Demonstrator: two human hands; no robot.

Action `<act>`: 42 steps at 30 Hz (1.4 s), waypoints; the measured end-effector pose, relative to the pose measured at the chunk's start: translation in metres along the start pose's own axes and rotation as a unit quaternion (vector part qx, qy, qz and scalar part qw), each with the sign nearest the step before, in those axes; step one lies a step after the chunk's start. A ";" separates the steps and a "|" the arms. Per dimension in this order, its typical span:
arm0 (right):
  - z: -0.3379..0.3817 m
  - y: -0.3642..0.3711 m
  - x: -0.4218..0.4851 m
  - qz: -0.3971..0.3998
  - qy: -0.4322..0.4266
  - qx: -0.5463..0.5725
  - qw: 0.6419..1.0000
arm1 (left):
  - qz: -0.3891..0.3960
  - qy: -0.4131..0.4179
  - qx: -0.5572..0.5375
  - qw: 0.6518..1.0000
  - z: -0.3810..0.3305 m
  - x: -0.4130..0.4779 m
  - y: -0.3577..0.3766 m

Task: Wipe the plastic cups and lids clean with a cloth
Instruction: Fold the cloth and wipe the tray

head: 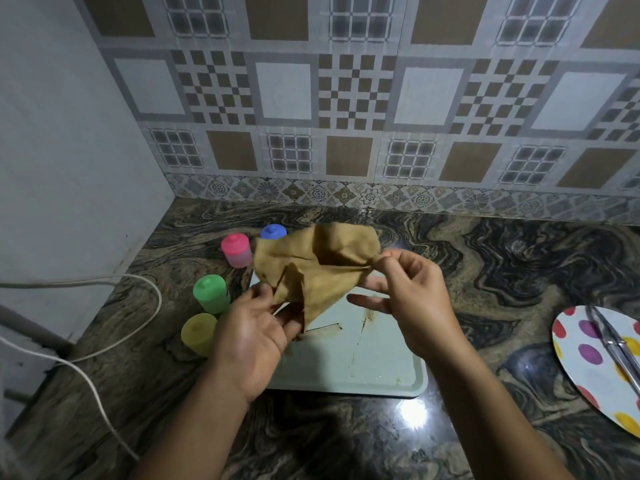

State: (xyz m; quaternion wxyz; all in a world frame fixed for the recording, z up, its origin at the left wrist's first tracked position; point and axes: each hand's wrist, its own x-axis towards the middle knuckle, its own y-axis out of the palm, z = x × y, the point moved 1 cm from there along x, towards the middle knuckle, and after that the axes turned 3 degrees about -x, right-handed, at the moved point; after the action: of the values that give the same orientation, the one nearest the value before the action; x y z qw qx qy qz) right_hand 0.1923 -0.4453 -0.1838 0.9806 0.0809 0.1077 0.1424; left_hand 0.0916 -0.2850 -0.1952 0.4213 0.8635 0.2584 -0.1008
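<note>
Cloth point(322, 268) is what you have in hand, spread in the air above the white tray point(374, 368), so by my reading you are on the step of opening and readying it; no cup is being wiped yet. Your right hand point(415, 299) pinches one bunched corner between thumb and forefinger, with the other fingers fanned loose. Your left hand point(252, 341) lies palm up under the lower edge, its fingertips closed lightly on a fold and the rest of the hand open.

Taking the tray as the landmark: four capped cups stand off its left side, well apart from your hands. The yellow cup point(198, 334) is nearest you, the green cup point(210, 293) just behind it, the pink cup point(237, 250) farther back, and the blue cup point(273, 232) at the tray's far left corner, half hidden by the cloth. All wear their lids, so you cannot tell what, if anything, is inside them. The tray itself holds nothing but brown streaks and a few drops near its front edge. Off the tray's right side, a spotted plate point(585, 358) carries metal tongs point(616, 344).

Your next move probably calls for gathering the cloth into one hand, freeing the other to lift a cup, likely the green or yellow one.
</note>
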 end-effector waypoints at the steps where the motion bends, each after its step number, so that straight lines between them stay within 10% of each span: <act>1: -0.002 -0.001 0.003 -0.001 0.023 0.050 0.998 | -0.014 -0.009 -0.045 0.999 -0.002 0.004 -0.005; 5: -0.015 0.000 0.009 -0.035 0.062 0.163 0.984 | -0.047 -0.051 -0.085 0.994 -0.002 0.008 -0.013; 17: -0.013 -0.010 0.015 -0.008 0.047 0.045 0.998 | 0.062 -0.122 0.111 0.984 0.029 0.001 -0.034; 28: -0.027 -0.034 0.025 0.084 0.025 -0.158 0.984 | 0.029 0.009 0.303 0.953 -0.013 0.020 -0.044; 34: -0.013 -0.038 0.028 0.091 -0.019 -0.176 0.980 | 0.162 0.028 0.446 0.880 -0.033 0.014 -0.041; 42: -0.006 -0.059 0.018 0.200 0.008 -0.225 0.953 | 0.141 0.183 0.619 0.751 -0.033 0.025 -0.041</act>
State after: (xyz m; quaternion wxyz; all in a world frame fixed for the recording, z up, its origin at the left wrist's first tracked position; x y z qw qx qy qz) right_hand 0.2230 -0.4950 -0.2037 0.9238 -0.1232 0.0626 0.3572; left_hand 0.0899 -0.2293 -0.2122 -0.2514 0.9638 0.0868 -0.0182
